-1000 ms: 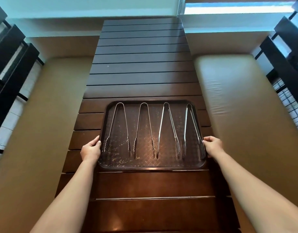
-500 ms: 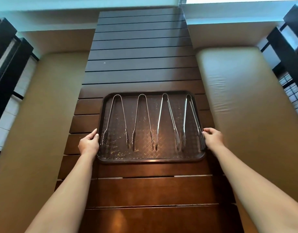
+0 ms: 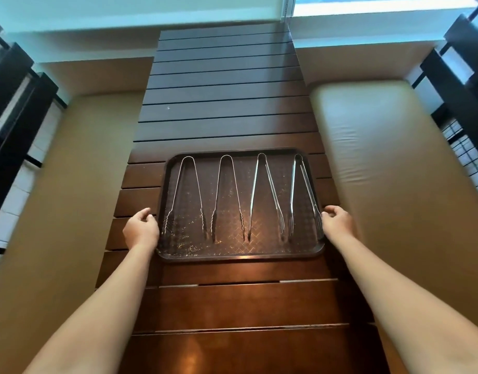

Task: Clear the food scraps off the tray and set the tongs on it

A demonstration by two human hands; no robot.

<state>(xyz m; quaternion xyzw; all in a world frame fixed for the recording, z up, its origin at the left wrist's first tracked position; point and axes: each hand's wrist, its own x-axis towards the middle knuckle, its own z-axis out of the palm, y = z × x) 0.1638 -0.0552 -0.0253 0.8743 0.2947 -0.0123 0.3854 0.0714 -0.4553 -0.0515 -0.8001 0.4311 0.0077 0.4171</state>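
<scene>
Both hands flank the tray, neither gripping it; four tongs lie on it among scraps

Left hand (image 3: 141, 230) sits just off the tray's (image 3: 240, 256) left rim, fingers loosely curled and holding nothing; right hand (image 3: 337, 221) is at the right rim, fingers likewise relaxed and empty, though whether the fingertips touch the rim cannot be told. Placement at opposite edges suits steadying or lifting the tray level. Four tongs (image 3: 226, 197) lie side by side on it, hinge ends away from the person, tips toward them, spaced apart so none overlap. Pale food scraps (image 3: 190, 248) are scattered near the front left corner, so clearing appears unfinished. Tray rests on a dark slatted table (image 3: 227, 109) between two tan padded benches (image 3: 389, 184)
</scene>
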